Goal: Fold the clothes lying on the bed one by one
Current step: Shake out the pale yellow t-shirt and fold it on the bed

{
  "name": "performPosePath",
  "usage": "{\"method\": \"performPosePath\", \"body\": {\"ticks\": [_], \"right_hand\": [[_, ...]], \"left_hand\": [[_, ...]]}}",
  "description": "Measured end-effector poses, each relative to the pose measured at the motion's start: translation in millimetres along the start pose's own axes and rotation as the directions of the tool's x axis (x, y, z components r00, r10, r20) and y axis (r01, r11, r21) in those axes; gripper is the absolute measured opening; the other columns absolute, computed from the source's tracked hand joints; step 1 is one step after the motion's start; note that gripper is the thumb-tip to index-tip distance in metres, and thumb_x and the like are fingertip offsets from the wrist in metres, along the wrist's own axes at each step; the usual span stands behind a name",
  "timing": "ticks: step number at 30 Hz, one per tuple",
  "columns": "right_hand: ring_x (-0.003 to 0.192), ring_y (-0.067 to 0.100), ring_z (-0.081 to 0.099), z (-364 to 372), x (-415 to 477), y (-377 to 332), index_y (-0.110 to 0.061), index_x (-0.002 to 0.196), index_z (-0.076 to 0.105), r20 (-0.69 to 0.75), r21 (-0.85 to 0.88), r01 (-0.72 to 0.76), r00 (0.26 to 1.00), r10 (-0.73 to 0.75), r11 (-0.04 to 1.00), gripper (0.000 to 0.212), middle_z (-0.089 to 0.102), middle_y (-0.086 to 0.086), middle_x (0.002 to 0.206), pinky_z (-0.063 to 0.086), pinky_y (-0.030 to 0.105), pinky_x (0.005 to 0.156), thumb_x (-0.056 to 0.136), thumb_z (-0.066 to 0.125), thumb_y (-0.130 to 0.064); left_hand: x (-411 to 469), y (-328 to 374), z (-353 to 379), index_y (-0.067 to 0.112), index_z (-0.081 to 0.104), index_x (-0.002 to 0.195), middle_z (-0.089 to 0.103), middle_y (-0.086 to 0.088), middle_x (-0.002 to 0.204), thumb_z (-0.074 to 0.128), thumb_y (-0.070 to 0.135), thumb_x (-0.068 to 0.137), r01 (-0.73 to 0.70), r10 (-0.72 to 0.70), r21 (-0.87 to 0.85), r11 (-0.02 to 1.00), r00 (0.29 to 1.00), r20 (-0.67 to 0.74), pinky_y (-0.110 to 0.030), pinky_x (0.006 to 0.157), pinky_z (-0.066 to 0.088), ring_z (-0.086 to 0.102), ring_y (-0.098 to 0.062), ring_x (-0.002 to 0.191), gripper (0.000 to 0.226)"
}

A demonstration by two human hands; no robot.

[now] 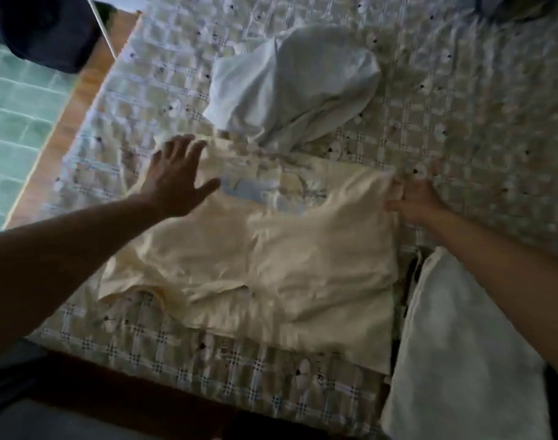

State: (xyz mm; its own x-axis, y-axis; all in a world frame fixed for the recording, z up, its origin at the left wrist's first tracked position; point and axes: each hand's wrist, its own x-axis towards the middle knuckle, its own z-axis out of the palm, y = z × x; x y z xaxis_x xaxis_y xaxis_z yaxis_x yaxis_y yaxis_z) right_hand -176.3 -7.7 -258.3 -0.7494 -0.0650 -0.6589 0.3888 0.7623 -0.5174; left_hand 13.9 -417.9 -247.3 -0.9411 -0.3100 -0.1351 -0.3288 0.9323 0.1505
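On the patterned bed (468, 128) a cream garment (271, 265) lies spread flat, a crumpled white garment (296, 84) just beyond it, the left hand (176, 179) released with fingers spread at its far-left corner, the right hand (414, 200) pinching its right edge.

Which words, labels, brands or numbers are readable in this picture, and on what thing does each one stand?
None is readable.
The cream garment has a pale blue patch near its far edge, too blurred to show any letters.
The checked bedsheet shows only its pattern, no words.
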Motion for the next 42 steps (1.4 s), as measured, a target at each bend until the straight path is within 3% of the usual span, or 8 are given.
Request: {"method": "performPosePath", "body": {"ticks": [6,14,18,23,26,29,34,42], "right_hand": [[0.104,0.022,0.064,33.4,-0.8,44.6,-0.020,0.131,0.058,-0.122,0.171,-0.037,0.991,0.059,0.985,0.078,0.065,0.000,0.125,0.053,0.035,0.084,0.066,0.084,-0.055],[0.113,0.020,0.063,41.4,-33.0,76.4,-0.026,0.135,0.054,0.181,0.271,-0.131,0.980,0.083,0.954,0.129,0.064,-0.005,0.128,0.052,0.046,0.099,0.019,0.093,-0.065],[0.117,0.019,0.061,46.7,-43.3,87.3,-0.027,0.136,0.052,0.176,0.307,-0.113,0.982,0.060,0.945,0.128,0.063,-0.006,0.129,0.050,0.044,0.102,0.020,0.096,-0.056],[0.111,0.025,0.060,49.7,-57.8,85.2,-0.023,0.138,0.041,-0.041,0.162,-0.032,0.998,0.039,0.986,0.083,0.060,0.002,0.127,0.052,0.044,0.095,0.068,0.085,-0.016],[0.092,0.023,0.062,38.3,-48.7,58.3,-0.022,0.116,0.048,-0.324,0.058,0.132,0.940,-0.106,0.990,0.051,0.061,0.002,0.103,0.052,0.038,0.084,0.077,0.080,-0.024],[0.087,0.013,0.061,28.5,-25.2,24.2,-0.019,0.114,0.052,-0.214,0.147,0.103,0.974,-0.069,0.984,0.047,0.060,-0.008,0.096,0.049,0.031,0.077,0.079,0.080,-0.031],[0.091,0.015,0.066,26.0,5.4,-8.4,-0.016,0.117,0.056,-0.155,0.245,0.062,0.988,-0.024,0.968,0.061,0.067,-0.003,0.106,0.056,0.033,0.080,0.069,0.085,-0.041],[0.098,0.032,0.068,11.1,6.2,2.2,-0.009,0.097,0.069,-0.014,0.315,-0.124,0.991,0.136,0.941,0.021,0.070,0.016,0.108,0.057,0.044,0.089,0.077,0.075,-0.010]], "left_hand": [[-61.7,31.7,87.0,0.026,0.003,0.160,-0.005,0.000,0.169,0.028,0.081,0.084,0.005,0.007,-0.061,0.998,0.980,0.201,-0.061,0.120,0.003,-0.009,-0.026,0.155,0.098],[-118.5,30.9,99.3,0.020,-0.003,0.160,-0.010,-0.002,0.168,0.021,0.080,0.086,0.138,-0.128,-0.046,0.989,0.975,0.184,-0.063,0.120,-0.002,-0.015,-0.024,0.154,0.098],[-106.6,116.2,85.9,0.019,0.000,0.161,-0.009,-0.006,0.168,0.023,0.071,0.094,-0.109,0.148,-0.266,0.958,0.980,0.131,-0.058,0.122,0.007,-0.014,-0.024,0.154,0.088],[-133.2,233.1,107.0,0.020,0.003,0.161,-0.014,-0.007,0.167,0.042,0.069,0.090,-0.407,0.485,-0.319,0.856,0.845,0.223,-0.055,0.123,0.002,-0.020,-0.025,0.152,0.094],[-155.5,261.7,121.7,0.013,0.034,0.153,0.019,-0.014,0.164,0.069,0.061,0.072,-0.455,0.509,-0.229,0.861,0.784,0.355,-0.056,0.121,0.019,0.018,-0.033,0.152,0.100],[-155.7,273.2,119.9,0.018,0.063,0.119,0.059,-0.008,0.124,0.056,0.030,0.076,-0.446,0.481,-0.186,0.876,0.843,0.243,-0.044,0.094,0.050,0.057,-0.031,0.112,0.045],[-137.9,270.2,110.4,0.019,0.061,0.113,0.058,-0.005,0.111,0.037,0.017,0.080,-0.397,0.439,-0.233,0.888,0.882,0.172,-0.042,0.085,0.045,0.054,-0.028,0.100,0.040],[-153.5,251.6,68.6,0.024,0.050,0.096,0.051,0.005,0.091,0.048,0.030,0.084,-0.520,0.610,-0.437,0.733,0.788,0.085,-0.032,0.074,0.037,0.043,-0.015,0.079,0.014]]}}
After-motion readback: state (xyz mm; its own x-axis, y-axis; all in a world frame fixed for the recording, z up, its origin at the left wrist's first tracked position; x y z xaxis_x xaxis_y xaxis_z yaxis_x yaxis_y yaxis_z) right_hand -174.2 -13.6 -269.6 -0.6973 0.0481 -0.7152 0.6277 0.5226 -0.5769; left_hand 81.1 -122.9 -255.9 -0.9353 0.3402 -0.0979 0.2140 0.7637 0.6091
